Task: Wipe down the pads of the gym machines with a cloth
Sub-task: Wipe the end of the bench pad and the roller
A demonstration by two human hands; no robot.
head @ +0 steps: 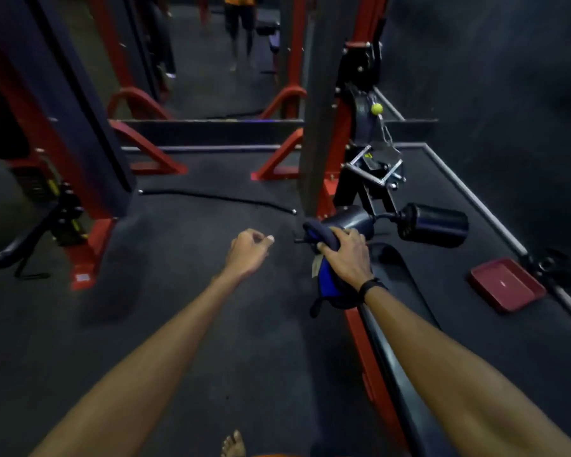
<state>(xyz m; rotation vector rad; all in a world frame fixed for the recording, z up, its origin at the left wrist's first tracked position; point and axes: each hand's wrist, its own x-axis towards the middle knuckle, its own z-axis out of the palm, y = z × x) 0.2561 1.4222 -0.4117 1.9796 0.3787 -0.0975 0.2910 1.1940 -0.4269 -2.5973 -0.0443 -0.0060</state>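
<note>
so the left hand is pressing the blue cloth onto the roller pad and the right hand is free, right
Not quite: the hands are swapped. In the head view the right hand presses the blue cloth onto the roller pad, while the left hand is free, hovering over the floor with its fingers loosely curled.

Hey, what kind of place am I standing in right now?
Most likely a gym. Red steel machine frames stand on dark rubber flooring, a cable handle hangs from a chain, and the right hand presses a blue cloth on a black roller pad.
</note>
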